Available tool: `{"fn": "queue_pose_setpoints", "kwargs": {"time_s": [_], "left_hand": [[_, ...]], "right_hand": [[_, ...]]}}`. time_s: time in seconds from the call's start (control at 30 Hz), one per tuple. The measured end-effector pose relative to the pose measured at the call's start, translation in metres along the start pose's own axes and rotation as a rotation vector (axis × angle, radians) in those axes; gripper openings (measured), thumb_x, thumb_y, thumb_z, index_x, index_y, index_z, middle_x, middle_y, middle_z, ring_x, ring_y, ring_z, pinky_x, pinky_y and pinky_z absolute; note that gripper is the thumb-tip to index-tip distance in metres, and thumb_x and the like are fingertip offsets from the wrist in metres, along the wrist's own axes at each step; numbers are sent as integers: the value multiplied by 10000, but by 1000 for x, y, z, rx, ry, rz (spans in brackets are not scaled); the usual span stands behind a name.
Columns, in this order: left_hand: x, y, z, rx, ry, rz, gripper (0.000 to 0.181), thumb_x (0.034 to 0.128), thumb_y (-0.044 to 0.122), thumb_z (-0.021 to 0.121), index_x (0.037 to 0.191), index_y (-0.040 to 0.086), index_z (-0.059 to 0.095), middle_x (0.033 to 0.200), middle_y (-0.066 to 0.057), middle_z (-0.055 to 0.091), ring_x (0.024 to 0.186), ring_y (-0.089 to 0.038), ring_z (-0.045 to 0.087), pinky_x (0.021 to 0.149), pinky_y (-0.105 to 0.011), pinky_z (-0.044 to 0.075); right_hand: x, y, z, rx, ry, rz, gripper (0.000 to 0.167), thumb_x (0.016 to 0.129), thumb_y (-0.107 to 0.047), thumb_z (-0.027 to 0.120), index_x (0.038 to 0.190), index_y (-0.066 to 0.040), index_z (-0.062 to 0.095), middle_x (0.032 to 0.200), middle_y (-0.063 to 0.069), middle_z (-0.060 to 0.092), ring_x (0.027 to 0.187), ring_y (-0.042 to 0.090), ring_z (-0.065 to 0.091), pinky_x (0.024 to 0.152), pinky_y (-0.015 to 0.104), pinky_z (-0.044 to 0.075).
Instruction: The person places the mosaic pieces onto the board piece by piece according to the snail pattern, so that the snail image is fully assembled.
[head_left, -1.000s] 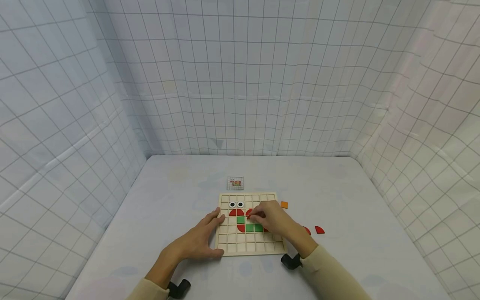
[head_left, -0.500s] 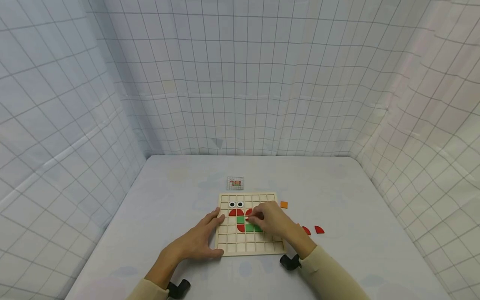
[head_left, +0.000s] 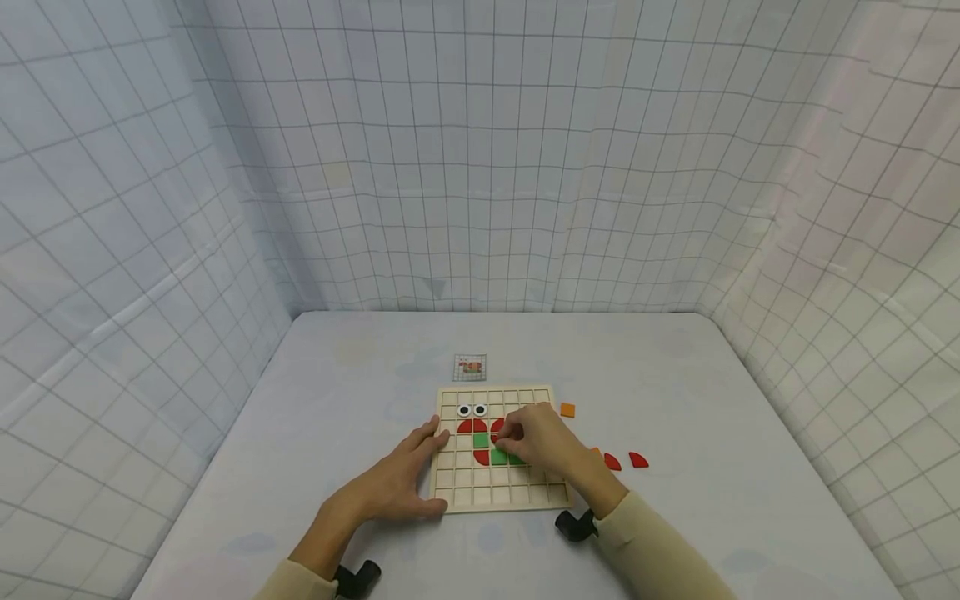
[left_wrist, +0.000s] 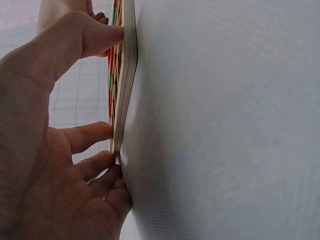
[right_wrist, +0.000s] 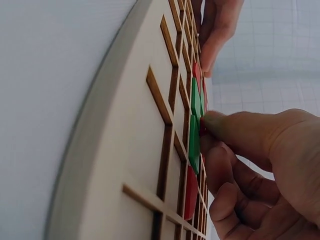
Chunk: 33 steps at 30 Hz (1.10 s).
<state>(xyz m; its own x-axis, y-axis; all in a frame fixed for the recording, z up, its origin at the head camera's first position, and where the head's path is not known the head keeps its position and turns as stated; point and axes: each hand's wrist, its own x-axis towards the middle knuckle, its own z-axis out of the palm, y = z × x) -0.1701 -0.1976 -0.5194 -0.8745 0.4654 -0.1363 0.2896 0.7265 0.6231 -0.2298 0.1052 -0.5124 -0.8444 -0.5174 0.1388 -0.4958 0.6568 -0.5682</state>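
A pale wooden grid board [head_left: 462, 496] lies on the table. My left hand [head_left: 405, 477] rests against its left edge, fingers spread and thumb at the near corner; the left wrist view shows the thumb [left_wrist: 102, 37] touching the rim. Over the middle of the board, my right hand [head_left: 542, 437] pinches a small red quarter-circle tile [right_wrist: 202, 126] between thumb and finger, down at a cell beside the green square tiles [right_wrist: 194, 142]. Most of that tile is hidden by the fingertips. Two round eye pieces [head_left: 472, 410] and a red pair of quarter-circles [head_left: 472, 426] sit in upper cells.
Behind the board lies a small picture card [head_left: 470, 367]. An orange square tile [head_left: 567, 410] is right of the board. Two loose red quarter-circles [head_left: 638, 460] lie further right, near another orange tile [head_left: 596, 451] partly behind the right wrist. Grid-patterned curtains surround the table.
My right hand has shifted slightly, and more red now shows by its fingertips in the cell below the upper red quarter-circle. The left hand has stayed in place.
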Motion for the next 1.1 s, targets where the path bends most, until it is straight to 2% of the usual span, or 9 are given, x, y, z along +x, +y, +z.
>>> {"fn": "queue_pose_setpoints", "kwargs": {"time_s": [0.4, 0.8, 1.1], "left_hand": [[-1, 1, -1, 5, 6, 6, 1123, 899, 456, 918, 1819, 85, 393, 1967, -164, 198, 1812, -465, 266, 1369, -723, 410], [-1, 2, 0, -5, 4, 0, 1129, 894, 451, 924, 1819, 83, 392, 1967, -164, 196, 1814, -460, 262, 1373, -719, 405], [-1, 2, 0, 12, 11, 1, 1135, 889, 452, 924, 1819, 77, 391, 1967, -165, 198, 1814, -457, 267, 1374, -712, 408]], "right_hand": [[2, -1, 2, -5, 19, 61, 79, 1021, -143, 910, 947, -164, 893, 881, -72, 824, 792, 37, 641, 734, 226, 552], [-2, 5, 0, 37, 33, 33, 60, 1058, -161, 876, 1001, -153, 892, 936, -61, 845, 820, 24, 683, 777, 235, 606], [-9, 22, -15, 3, 110, 133, 55, 1044, -120, 881, 1096, -132, 893, 993, -42, 807, 844, 61, 651, 790, 230, 583]]}}
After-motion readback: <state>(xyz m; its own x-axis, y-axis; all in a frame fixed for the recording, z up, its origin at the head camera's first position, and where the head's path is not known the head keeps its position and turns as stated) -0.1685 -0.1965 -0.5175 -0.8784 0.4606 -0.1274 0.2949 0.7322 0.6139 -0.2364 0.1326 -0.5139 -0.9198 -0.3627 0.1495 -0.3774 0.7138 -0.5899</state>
